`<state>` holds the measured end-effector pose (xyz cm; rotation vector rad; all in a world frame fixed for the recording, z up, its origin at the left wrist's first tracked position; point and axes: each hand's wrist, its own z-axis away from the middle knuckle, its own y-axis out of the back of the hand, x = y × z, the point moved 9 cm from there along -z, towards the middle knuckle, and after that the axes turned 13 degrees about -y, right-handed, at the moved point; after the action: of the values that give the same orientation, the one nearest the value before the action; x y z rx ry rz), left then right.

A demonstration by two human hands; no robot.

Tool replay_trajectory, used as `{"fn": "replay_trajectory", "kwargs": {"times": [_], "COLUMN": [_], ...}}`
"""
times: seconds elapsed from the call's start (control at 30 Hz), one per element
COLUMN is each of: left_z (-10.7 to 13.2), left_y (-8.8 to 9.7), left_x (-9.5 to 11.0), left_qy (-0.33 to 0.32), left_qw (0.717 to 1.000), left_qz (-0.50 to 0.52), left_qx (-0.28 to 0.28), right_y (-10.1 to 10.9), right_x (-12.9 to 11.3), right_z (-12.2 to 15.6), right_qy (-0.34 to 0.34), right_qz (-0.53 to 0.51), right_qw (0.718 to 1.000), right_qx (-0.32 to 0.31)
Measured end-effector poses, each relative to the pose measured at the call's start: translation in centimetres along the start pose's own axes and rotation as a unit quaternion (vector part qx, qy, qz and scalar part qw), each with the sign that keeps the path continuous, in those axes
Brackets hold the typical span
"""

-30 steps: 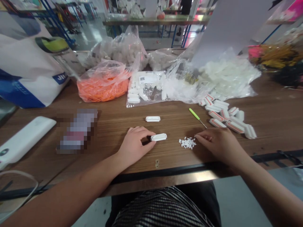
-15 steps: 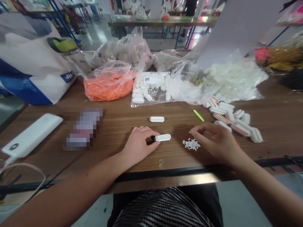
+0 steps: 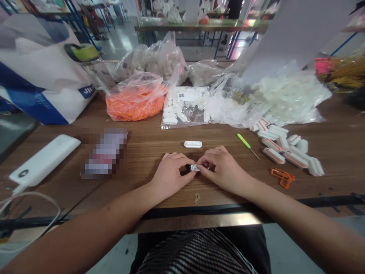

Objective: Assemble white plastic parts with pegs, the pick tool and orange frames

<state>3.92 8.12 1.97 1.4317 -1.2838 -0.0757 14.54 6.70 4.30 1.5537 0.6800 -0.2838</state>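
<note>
My left hand (image 3: 170, 172) pinches one end of a small white connector housing (image 3: 193, 167) between thumb and fingertips, just over the table. From the other side, my right hand (image 3: 224, 167) meets the housing with its thumb and fingers pressed together. Whatever those fingertips hold is too small and covered to make out. They hide the housing's right part too. Behind both hands lies a second white connector housing (image 3: 193, 144). The heap of tiny white pegs is out of sight behind my right hand.
A green-handled pick (image 3: 244, 141) lies right of my hands, near orange plastic frames (image 3: 283, 177) and a pile of white housings with orange strips (image 3: 296, 158). Bags of orange parts (image 3: 135, 101) and white parts (image 3: 185, 108) line the back. Left are a power bank (image 3: 45, 158) and a blurred phone-like object (image 3: 105, 154).
My right hand has moved left from the heap of tiny white pegs to the housing in my left hand. The pick's shaft and the orange frames have come into sight.
</note>
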Motion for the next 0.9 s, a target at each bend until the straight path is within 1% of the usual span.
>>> {"fn": "replay_trajectory", "kwargs": {"times": [0.1, 0.2, 0.3, 0.47, 0.6, 0.73, 0.77, 0.83, 0.9], "left_z": [0.0, 0.1, 0.2, 0.1, -0.1, 0.1, 0.1, 0.1, 0.1], "left_y": [0.1, 0.1, 0.0, 0.1, 0.1, 0.0, 0.1, 0.1, 0.2], "left_x": [0.0, 0.0, 0.0, -0.1, 0.0, 0.0, 0.1, 0.1, 0.0], "left_qy": [0.0, -0.002, -0.001, 0.004, 0.003, -0.002, -0.003, -0.004, 0.001], "left_qw": [1.0, 1.0, 1.0, 1.0, 1.0, 1.0, 1.0, 1.0, 1.0], "left_qz": [0.0, -0.002, 0.0, -0.002, 0.003, 0.006, 0.006, 0.004, 0.002], "left_qx": [0.004, 0.01, 0.012, 0.008, 0.006, 0.006, 0.007, 0.006, 0.002], "right_y": [0.1, -0.1, 0.0, 0.8, 0.3, 0.5, 1.0, 2.7, 4.8], "right_x": [-1.0, -2.2, -2.6, -2.5, -2.8, -2.5, -2.2, -0.8, 1.5], "right_z": [0.5, 1.4, 2.2, 2.5, 2.3, 1.9, 1.9, 1.8, 1.9], "right_qy": [0.047, 0.113, 0.138, 0.127, 0.134, 0.108, 0.097, 0.061, 0.005], "right_qz": [0.059, 0.127, 0.141, 0.105, 0.123, 0.093, 0.073, 0.033, 0.018], "right_qw": [0.997, 0.985, 0.978, 0.982, 0.98, 0.989, 0.992, 0.997, 0.998], "right_qx": [0.018, 0.042, 0.066, 0.087, 0.075, 0.039, 0.031, 0.036, 0.063]}}
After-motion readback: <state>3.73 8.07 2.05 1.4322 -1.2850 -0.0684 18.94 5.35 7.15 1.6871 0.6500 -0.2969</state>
